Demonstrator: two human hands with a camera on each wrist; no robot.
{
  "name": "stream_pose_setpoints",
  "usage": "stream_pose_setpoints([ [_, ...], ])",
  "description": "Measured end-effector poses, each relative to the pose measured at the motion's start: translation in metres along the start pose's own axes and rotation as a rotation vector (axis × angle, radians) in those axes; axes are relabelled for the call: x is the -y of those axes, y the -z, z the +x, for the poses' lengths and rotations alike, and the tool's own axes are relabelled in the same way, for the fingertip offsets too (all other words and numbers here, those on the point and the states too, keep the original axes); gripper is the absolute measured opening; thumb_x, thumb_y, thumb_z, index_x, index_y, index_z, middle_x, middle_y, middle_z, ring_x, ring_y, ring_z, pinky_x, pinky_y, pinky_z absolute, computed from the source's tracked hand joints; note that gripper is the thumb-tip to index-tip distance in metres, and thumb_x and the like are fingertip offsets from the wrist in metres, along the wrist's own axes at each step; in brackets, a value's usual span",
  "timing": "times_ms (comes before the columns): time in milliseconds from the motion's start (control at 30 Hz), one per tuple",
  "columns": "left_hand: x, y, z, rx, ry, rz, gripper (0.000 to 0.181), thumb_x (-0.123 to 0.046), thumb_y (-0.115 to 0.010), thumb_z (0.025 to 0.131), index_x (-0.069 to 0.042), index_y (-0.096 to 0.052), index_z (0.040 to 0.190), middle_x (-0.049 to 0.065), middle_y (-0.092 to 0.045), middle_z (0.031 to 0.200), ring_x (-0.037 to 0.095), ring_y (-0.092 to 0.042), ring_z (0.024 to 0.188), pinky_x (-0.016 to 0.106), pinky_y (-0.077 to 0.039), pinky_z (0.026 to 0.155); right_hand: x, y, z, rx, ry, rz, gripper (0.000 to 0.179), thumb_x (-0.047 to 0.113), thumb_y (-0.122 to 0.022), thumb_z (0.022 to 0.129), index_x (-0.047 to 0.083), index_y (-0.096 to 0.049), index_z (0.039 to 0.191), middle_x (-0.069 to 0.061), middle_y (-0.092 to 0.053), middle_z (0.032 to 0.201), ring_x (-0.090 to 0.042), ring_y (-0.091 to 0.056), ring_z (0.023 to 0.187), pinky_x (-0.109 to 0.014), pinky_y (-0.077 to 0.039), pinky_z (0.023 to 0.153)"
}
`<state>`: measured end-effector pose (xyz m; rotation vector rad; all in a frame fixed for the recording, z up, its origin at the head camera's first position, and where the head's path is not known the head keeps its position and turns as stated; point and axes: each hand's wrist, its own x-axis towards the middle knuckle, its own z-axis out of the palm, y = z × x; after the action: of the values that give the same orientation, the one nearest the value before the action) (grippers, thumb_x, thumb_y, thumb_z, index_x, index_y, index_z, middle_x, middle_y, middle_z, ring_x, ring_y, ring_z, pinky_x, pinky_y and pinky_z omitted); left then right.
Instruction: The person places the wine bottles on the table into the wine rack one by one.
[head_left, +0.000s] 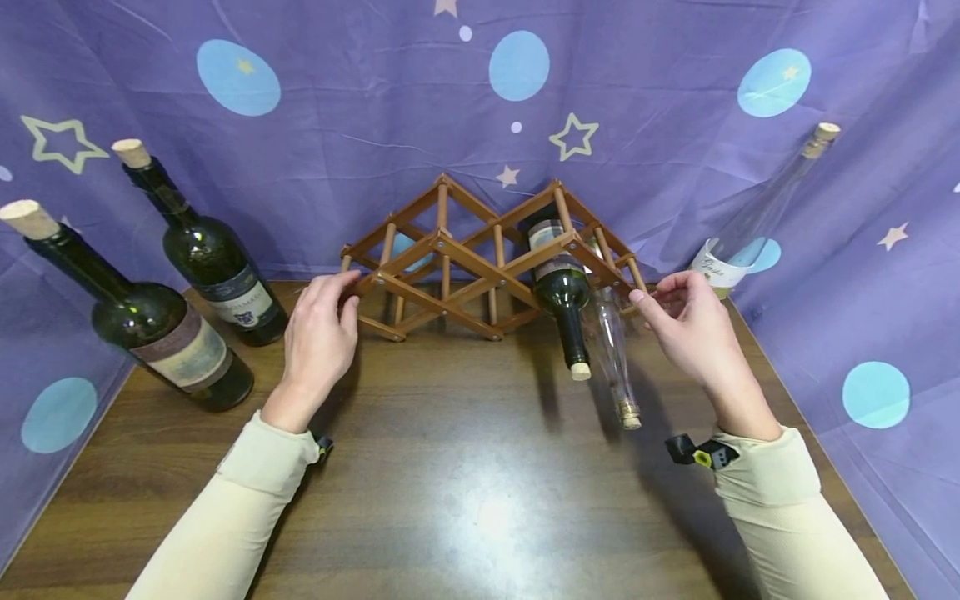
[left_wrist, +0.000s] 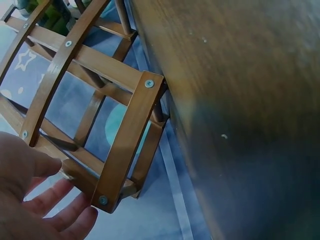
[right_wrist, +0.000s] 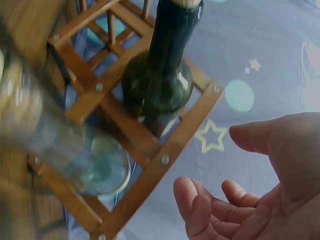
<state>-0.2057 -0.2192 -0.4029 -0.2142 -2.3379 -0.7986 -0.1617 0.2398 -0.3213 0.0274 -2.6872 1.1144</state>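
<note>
left hand at one end of the wooden rack, can't tell if grasping. right hand near the other, fingers released.

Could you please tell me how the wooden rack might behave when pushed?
The wooden rack may flex accordion-like, since its crossed slats meet at metal fasteners. It probably feels heavier on the right, where a dark bottle and a clear bottle sit.

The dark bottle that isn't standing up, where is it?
In the head view, the dark bottle rests in the right half of the wooden rack, just left of a clear bottle.
</note>
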Motion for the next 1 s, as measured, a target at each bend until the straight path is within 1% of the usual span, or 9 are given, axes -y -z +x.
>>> stream_pose_setpoints([
  [100,0.0,0.002,-0.001,-0.01,-0.005,-0.007,0.038,-0.004,-0.071,0.099,-0.008,-0.069,0.137,0.017,-0.067,0.13,0.042,-0.062,0.118,0.059,-0.05,0.092,-0.008,0.005,0.006,-0.024,-0.016,-0.023,0.056,0.045,-0.063,0.105,-0.004,-0.051,0.129,-0.019,-0.068,0.113,-0.024,-0.064,0.095,-0.029,-0.046,0.077],
  [167,-0.001,0.004,-0.002,-0.017,-0.015,-0.014,0.04,-0.004,-0.072,0.098,-0.008,-0.068,0.138,0.017,-0.067,0.13,0.042,-0.061,0.117,0.059,-0.05,0.091,-0.014,0.009,0.01,-0.037,-0.031,-0.032,0.058,0.046,-0.063,0.105,-0.004,-0.051,0.13,-0.02,-0.068,0.118,-0.024,-0.063,0.099,-0.03,-0.046,0.08],
  [300,-0.005,0.008,-0.004,-0.026,-0.052,-0.028,0.044,-0.004,-0.074,0.096,-0.006,-0.066,0.139,0.018,-0.065,0.13,0.043,-0.06,0.115,0.058,-0.049,0.091,-0.026,0.017,0.019,-0.075,-0.072,-0.049,0.06,0.048,-0.063,0.104,-0.002,-0.051,0.134,-0.017,-0.067,0.123,-0.009,-0.062,0.095,-0.025,-0.047,0.077],
  [433,-0.011,0.013,-0.007,-0.036,-0.088,-0.041,0.048,-0.005,-0.077,0.093,-0.003,-0.065,0.139,0.019,-0.064,0.132,0.044,-0.058,0.116,0.056,-0.047,0.095,-0.038,0.024,0.026,-0.126,-0.119,-0.061,0.063,0.049,-0.063,0.103,-0.001,-0.049,0.139,-0.015,-0.067,0.127,0.009,-0.054,0.086,-0.021,-0.046,0.075],
  [567,-0.019,0.018,-0.011,-0.039,-0.115,-0.055,0.051,-0.007,-0.079,0.09,-0.002,-0.065,0.139,0.02,-0.064,0.134,0.044,-0.058,0.119,0.056,-0.047,0.098,-0.049,0.029,0.034,-0.179,-0.142,-0.071,0.064,0.045,-0.064,0.102,-0.002,-0.048,0.142,-0.017,-0.066,0.132,0.015,-0.049,0.082,-0.019,-0.043,0.076],
  [667,-0.024,0.022,-0.014,-0.032,-0.134,-0.062,0.054,-0.011,-0.08,0.089,-0.002,-0.064,0.14,0.02,-0.065,0.134,0.044,-0.058,0.122,0.056,-0.046,0.1,-0.057,0.031,0.04,-0.213,-0.161,-0.082,0.064,0.044,-0.064,0.102,-0.001,-0.047,0.144,-0.017,-0.063,0.135,0.009,-0.052,0.084,-0.019,-0.043,0.076],
  [767,-0.03,0.026,-0.017,-0.018,-0.152,-0.064,0.056,-0.014,-0.081,0.089,-0.003,-0.064,0.141,0.02,-0.064,0.134,0.043,-0.058,0.122,0.056,-0.046,0.101,-0.064,0.034,0.045,-0.249,-0.177,-0.1,0.065,0.043,-0.064,0.101,-0.002,-0.046,0.145,-0.017,-0.061,0.137,-0.008,-0.059,0.095,-0.022,-0.041,0.078],
  [867,-0.035,0.029,-0.021,-0.005,-0.168,-0.066,0.058,-0.018,-0.081,0.088,-0.003,-0.063,0.141,0.019,-0.064,0.134,0.042,-0.059,0.12,0.055,-0.047,0.099,-0.071,0.035,0.049,-0.291,-0.181,-0.111,0.065,0.041,-0.065,0.101,-0.003,-0.045,0.144,-0.016,-0.058,0.135,-0.025,-0.059,0.106,-0.025,-0.04,0.082],
  [1000,-0.04,0.033,-0.026,0.012,-0.188,-0.072,0.061,-0.022,-0.083,0.087,-0.002,-0.064,0.141,0.018,-0.064,0.134,0.041,-0.06,0.119,0.053,-0.047,0.099,-0.078,0.036,0.054,-0.345,-0.181,-0.103,0.064,0.036,-0.067,0.099,-0.001,-0.043,0.146,-0.01,-0.053,0.132,-0.03,-0.055,0.111,-0.03,-0.041,0.09],
])
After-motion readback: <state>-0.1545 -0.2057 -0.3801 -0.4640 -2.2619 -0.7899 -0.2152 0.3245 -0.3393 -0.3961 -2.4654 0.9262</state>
